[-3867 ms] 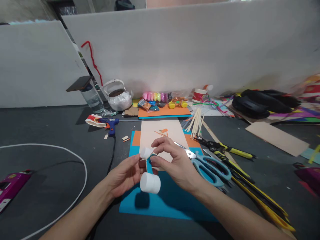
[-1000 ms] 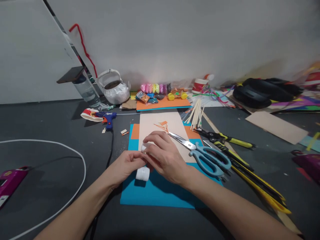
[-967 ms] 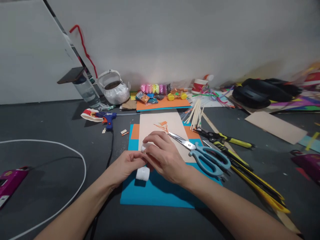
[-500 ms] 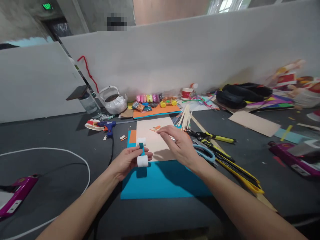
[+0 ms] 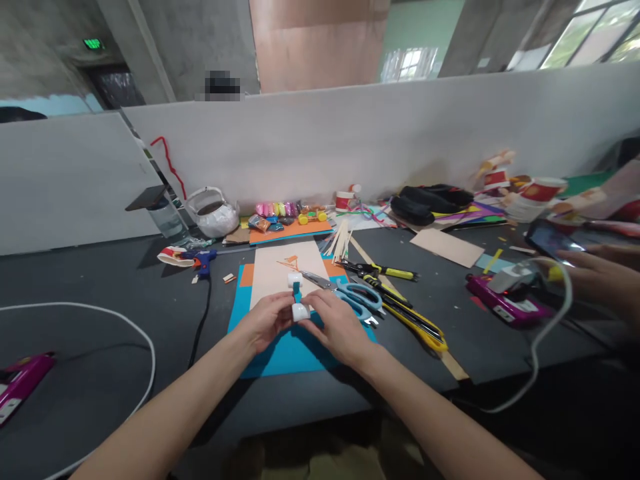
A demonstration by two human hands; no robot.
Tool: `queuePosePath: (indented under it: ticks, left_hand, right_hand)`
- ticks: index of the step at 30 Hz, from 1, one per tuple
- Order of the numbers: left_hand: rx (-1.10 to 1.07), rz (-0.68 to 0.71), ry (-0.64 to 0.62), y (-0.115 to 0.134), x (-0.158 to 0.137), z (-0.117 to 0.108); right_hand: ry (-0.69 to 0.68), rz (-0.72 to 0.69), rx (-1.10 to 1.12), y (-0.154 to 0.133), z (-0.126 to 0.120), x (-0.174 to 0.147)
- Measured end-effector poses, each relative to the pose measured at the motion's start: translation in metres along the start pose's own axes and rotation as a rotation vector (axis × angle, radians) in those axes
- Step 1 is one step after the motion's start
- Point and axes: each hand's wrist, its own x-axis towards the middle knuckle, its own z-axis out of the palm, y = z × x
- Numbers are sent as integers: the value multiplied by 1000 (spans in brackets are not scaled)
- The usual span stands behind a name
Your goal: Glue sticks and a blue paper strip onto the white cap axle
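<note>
My left hand (image 5: 267, 320) is closed on a small craft piece, two white rolls (image 5: 301, 312) joined by a short teal strip (image 5: 297, 291). My right hand (image 5: 336, 325) has its fingers closed at the right side of the near roll; the fingertips are partly hidden. Below the hands lie a blue sheet (image 5: 290, 363) and a cream sheet (image 5: 267, 267). Thin orange scraps (image 5: 291, 261) rest on the cream sheet beyond the piece. Scissors with light-blue handles (image 5: 357, 295) lie just past my right hand, blades pointing left.
A blue glue gun (image 5: 203, 261) lies left. Pliers (image 5: 385, 272), wooden sticks (image 5: 341, 241) and a yellow cutter (image 5: 425, 333) lie right. Clay packets (image 5: 275, 210) and a white basket (image 5: 216, 217) stand behind. Another person's hand (image 5: 595, 267) holds a phone near a magenta power strip (image 5: 505, 303).
My right hand has come down and left from above the orange scraps to the craft piece. The view has turned right, showing the other person's hand and phone. The scissors are now less covered.
</note>
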Motion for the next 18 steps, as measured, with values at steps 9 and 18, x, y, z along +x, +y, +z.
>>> queuePosePath:
  ticks: [9,18]
  left_hand:
    - [467,275,236,-4,-34,-47]
    - [963,667,393,0,-21,-93]
  right_hand:
    - [-52,-73,-77,18,2,-1]
    - [8,94,-210,2,2,3]
